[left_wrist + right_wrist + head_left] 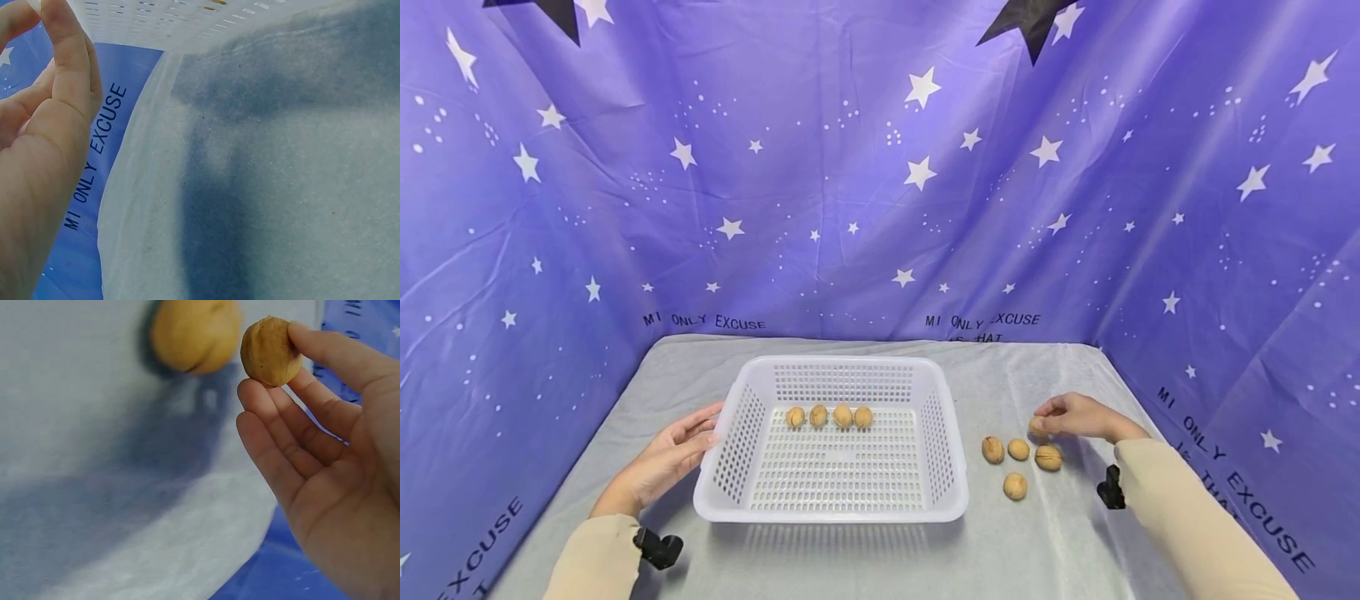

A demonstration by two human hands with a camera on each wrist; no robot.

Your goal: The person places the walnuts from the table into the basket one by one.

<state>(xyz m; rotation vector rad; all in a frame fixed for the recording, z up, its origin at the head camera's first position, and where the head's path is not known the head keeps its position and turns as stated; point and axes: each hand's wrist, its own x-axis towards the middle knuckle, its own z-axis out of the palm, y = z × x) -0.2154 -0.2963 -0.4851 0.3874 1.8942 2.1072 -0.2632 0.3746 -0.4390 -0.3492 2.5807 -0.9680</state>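
My right hand [1078, 415] pinches a walnut [270, 351] between thumb and fingertips, at the right of the table. Close by in the head view are several loose walnuts, among them a larger cracked one [1048, 457], a small one [1018, 449] and one nearest the front [1015, 486]. A white perforated plastic basket [831, 515] sits left of them. Inside it, several walnuts stand in a row along the far side, the leftmost walnut [795, 417] among them. My left hand [658, 462] grips the basket's left rim with thumb and fingers.
A grey cloth [865, 562] covers the table. Purple star-printed curtains [835, 192] enclose its back and both sides. Both sleeved wrists carry black devices, the left device [658, 548] in front of the basket's left corner.
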